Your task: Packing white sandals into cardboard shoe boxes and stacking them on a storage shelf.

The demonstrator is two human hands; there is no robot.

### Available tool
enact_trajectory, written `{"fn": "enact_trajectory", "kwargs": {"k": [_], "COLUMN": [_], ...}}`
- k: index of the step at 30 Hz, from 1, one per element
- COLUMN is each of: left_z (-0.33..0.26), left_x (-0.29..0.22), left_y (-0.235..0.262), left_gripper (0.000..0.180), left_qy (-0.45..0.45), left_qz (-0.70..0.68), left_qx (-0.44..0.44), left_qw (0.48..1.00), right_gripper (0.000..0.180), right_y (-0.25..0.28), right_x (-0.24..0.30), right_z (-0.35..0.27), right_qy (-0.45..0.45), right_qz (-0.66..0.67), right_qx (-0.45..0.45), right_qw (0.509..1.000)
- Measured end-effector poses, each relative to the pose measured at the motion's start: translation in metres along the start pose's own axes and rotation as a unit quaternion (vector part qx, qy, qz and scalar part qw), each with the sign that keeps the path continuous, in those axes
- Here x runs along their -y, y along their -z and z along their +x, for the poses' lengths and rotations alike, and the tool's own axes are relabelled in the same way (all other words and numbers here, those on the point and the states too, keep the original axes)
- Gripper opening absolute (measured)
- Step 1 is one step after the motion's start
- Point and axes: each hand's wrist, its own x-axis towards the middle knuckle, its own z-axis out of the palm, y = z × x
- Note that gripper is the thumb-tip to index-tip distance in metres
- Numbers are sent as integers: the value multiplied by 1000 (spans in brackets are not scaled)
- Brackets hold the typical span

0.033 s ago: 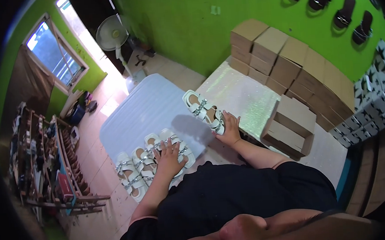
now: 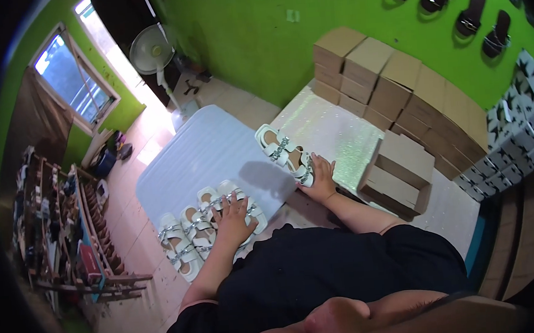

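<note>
My right hand [image 2: 321, 182] is closed around the near end of a white sandal [image 2: 273, 146] with silvery chain-trimmed straps. This sandal is tilted and casts a shadow over the pale blue tabletop [image 2: 191, 141]. Along the near left edge of that table, several matching white sandals [image 2: 178, 244] lie side by side in a row. On top of the row rests my left hand [image 2: 232, 222], its fingers spread across the straps and gripping nothing. Part of the sandals under that hand and forearm is hidden.
An open cardboard box [image 2: 397, 173] stands on a glittery white table [image 2: 352, 142] to the right. Behind it are stacked brown boxes [image 2: 397, 83] and star-patterned boxes [image 2: 518, 127]. A shoe rack [image 2: 92, 234] stands at left; a fan [image 2: 152, 49] is farther back.
</note>
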Motion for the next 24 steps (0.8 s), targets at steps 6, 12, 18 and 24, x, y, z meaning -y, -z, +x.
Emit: {"fn": "enact_trajectory", "kwargs": {"k": [6, 12, 18, 24], "left_z": [7, 9, 13, 11], "left_x": [-69, -151, -232, -291], "left_y": [7, 10, 2, -12], "left_gripper": [87, 90, 89, 88], "left_qy": [-46, -85, -131, -183], "left_qz": [18, 11, 9, 40], "left_qx": [8, 41, 41, 53], "left_qw": [999, 995, 990, 981], "right_gripper": [110, 109, 108, 113], "right_y": [137, 261, 332, 339], "right_x": [-77, -164, -197, -197], "right_z": [-44, -117, -159, -132], "right_qy": [-1, -27, -87, -137], "right_qz": [-67, -173, -231, -240], "right_qx": [-77, -86, 59, 187], "right_qw": [995, 981, 967, 943]}}
